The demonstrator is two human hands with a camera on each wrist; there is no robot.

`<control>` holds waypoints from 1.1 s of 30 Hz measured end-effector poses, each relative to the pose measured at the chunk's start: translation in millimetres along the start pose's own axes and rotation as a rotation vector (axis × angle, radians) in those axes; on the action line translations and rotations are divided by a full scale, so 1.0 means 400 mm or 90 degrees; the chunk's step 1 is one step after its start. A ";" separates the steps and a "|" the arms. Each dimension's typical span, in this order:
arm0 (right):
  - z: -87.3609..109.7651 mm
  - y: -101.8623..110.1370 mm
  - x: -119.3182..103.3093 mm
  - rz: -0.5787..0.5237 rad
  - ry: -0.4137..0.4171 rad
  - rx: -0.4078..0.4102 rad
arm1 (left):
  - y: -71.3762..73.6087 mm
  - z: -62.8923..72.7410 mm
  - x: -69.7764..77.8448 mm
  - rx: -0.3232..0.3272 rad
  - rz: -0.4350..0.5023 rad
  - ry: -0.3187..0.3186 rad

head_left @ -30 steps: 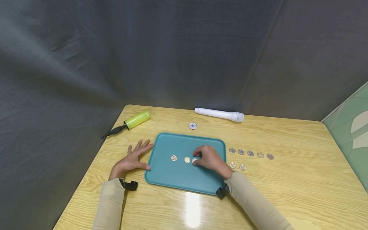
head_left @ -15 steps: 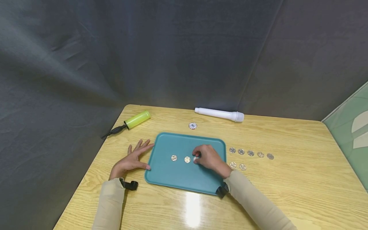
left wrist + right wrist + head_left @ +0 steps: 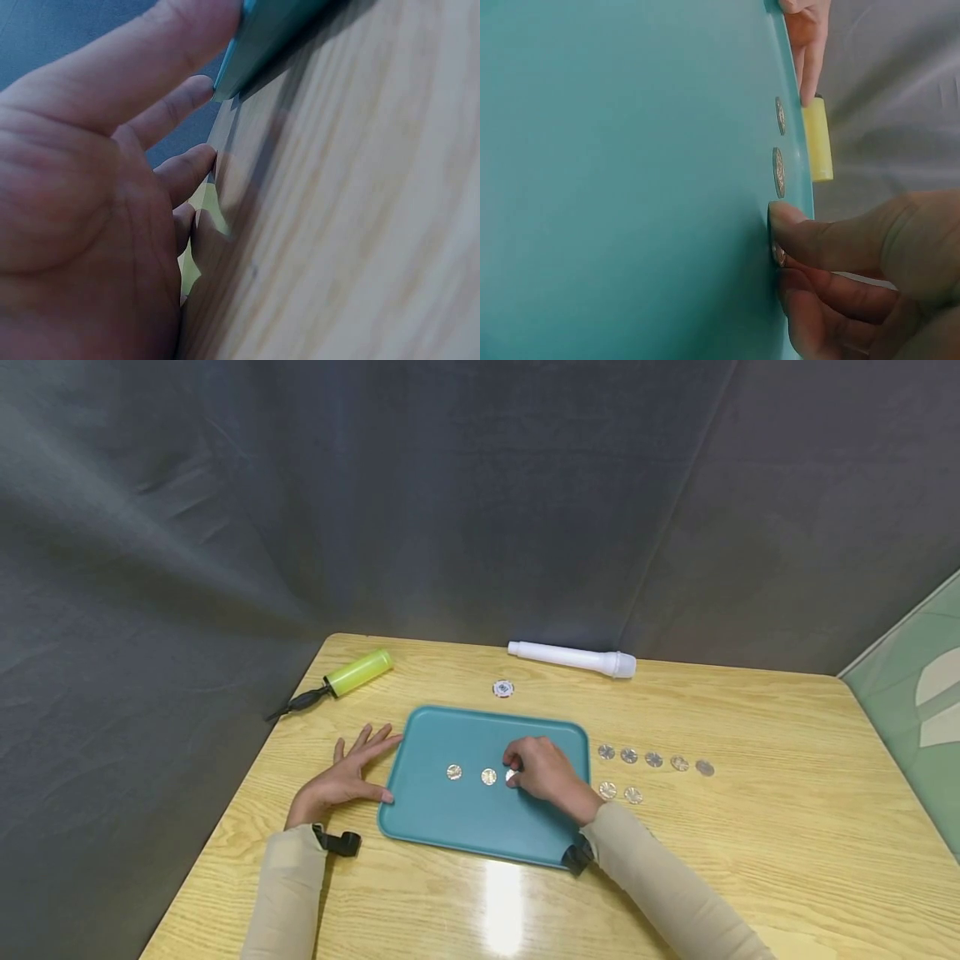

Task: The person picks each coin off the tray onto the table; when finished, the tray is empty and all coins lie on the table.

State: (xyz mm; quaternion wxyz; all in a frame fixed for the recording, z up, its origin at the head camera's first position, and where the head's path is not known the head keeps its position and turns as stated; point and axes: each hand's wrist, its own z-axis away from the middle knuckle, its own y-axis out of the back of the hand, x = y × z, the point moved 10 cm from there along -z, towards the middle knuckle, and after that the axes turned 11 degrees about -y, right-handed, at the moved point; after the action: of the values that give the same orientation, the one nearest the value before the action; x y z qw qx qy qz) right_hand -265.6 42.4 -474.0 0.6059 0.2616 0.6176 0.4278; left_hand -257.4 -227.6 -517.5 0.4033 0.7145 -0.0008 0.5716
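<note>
A teal tray [image 3: 480, 827] lies on the wooden table. Two silver coins [image 3: 454, 772] [image 3: 778, 172] rest apart on it in a row. My right hand [image 3: 547, 770] reaches over the tray from the right and pinches a third coin [image 3: 779, 255] at the tray surface between thumb [image 3: 802, 232] and fingers; part of that coin is hidden. My left hand [image 3: 345, 781] is spread at the tray's left side, its thumb and index fingertip touching the rim [image 3: 255, 45]. The other left fingers extend over the table.
Right of the tray, several coins [image 3: 654, 760] form two rows. Behind it lie a poker chip [image 3: 503, 689] and a white microphone-shaped stick [image 3: 570, 658]. A yellow-green hand pump [image 3: 358, 673] is at the back left. A dark curtain [image 3: 480, 502] hangs behind the table.
The coin in my right hand has slid slightly to the right, away from the other two coins on the tray. My left hand stays where it was.
</note>
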 end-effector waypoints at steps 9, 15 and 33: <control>0.001 0.001 0.005 0.011 0.003 0.005 | -0.001 0.000 0.001 -0.001 -0.004 0.009; 0.003 0.002 0.010 -0.005 0.005 -0.001 | -0.002 -0.001 0.005 -0.003 -0.003 0.007; 0.011 0.001 0.038 -0.142 0.016 -0.079 | -0.001 0.001 0.001 0.001 0.004 0.001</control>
State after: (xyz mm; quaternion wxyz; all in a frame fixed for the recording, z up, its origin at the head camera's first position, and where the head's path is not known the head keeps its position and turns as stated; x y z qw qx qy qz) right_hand -263.3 56.4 -481.0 0.6571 0.1481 0.6227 0.3981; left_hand -256.8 -227.2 -517.4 0.4006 0.7144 -0.0022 0.5737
